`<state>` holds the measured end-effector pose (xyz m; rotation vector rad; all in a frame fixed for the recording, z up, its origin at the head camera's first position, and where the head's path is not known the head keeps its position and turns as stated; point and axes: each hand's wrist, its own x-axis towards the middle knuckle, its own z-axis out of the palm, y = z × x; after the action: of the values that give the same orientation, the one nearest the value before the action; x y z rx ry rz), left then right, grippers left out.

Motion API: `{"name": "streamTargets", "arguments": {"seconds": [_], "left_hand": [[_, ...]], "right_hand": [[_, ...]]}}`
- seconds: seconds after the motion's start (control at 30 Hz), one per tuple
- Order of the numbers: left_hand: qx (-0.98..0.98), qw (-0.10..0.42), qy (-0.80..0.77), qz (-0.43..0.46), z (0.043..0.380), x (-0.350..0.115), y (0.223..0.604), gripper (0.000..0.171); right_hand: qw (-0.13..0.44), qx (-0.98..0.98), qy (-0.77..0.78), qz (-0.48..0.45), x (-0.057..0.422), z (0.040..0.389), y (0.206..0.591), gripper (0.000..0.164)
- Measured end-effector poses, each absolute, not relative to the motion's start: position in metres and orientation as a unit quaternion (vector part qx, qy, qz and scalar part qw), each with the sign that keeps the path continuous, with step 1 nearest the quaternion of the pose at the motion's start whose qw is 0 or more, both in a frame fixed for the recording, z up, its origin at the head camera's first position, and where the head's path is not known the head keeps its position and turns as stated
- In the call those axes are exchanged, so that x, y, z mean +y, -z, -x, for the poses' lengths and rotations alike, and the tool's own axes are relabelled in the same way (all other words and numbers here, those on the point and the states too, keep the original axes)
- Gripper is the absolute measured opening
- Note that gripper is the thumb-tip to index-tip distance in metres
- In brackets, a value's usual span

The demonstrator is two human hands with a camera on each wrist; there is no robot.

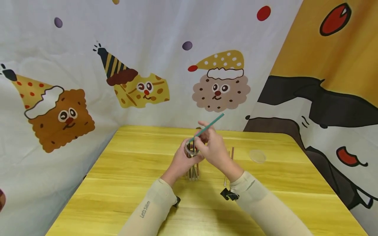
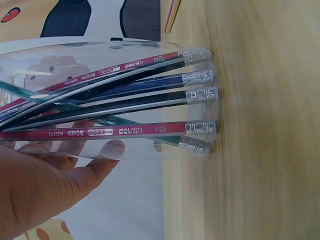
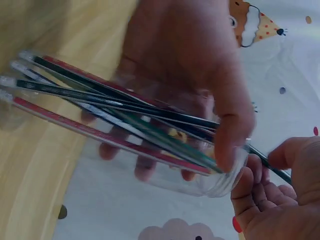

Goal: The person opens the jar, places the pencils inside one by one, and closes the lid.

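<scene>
My left hand grips a clear plastic jar, its thumb and fingers wrapped around the upper part near the mouth. Several pencils stand inside it, among them a red pencil and a dark green pencil, metal-banded ends down at the jar's bottom. At the mouth, my right hand pinches a green pencil between thumb and fingers. That pencil slants up to the right, its lower end at the jar's rim; how far it reaches inside cannot be told.
Right of the jar, a red pencil and a lighter pencil lie on the wooden table, partly behind the right forearm. Farther right lies a clear round lid. A cartoon-printed cloth hangs behind the table.
</scene>
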<state>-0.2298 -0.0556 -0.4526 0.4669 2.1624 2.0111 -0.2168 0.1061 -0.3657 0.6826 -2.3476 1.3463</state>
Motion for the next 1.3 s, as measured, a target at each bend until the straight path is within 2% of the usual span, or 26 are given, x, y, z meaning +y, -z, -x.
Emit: {"name": "streamTargets", "arguments": {"seconds": [0.13, 0.23, 0.5, 0.93, 1.03, 1.2, 1.3], "left_hand": [[0.720, 0.077, -0.671, -0.157, 0.2299, -0.0552, 0.4554, 0.070], [0.718, 0.077, -0.675, -0.153, 0.2302, -0.0548, 0.4548, 0.070], [0.724, 0.073, -0.668, -0.155, 0.2305, -0.0538, 0.4504, 0.067], [0.719, 0.078, -0.674, -0.151, 0.2290, -0.0550, 0.4514, 0.071], [0.724, 0.076, -0.670, -0.146, 0.2285, -0.0546, 0.4515, 0.072], [0.728, 0.076, -0.666, -0.143, 0.2284, -0.0546, 0.4516, 0.074], [0.725, 0.077, -0.669, -0.144, 0.2290, -0.0545, 0.4509, 0.073]], "right_hand": [[0.187, -0.823, -0.478, -0.243, 0.1086, 0.2167, 0.3728, 0.031], [0.205, -0.819, -0.475, -0.247, 0.1108, 0.2174, 0.3717, 0.024], [0.157, -0.871, -0.397, -0.243, 0.1133, 0.2172, 0.3737, 0.028], [0.165, -0.875, -0.375, -0.258, 0.1121, 0.2179, 0.3761, 0.037], [0.176, -0.875, -0.363, -0.268, 0.1122, 0.2187, 0.3764, 0.033], [0.204, -0.872, -0.337, -0.292, 0.1127, 0.2196, 0.3776, 0.018], [0.214, -0.867, -0.335, -0.300, 0.1148, 0.2199, 0.3773, 0.016]]}}
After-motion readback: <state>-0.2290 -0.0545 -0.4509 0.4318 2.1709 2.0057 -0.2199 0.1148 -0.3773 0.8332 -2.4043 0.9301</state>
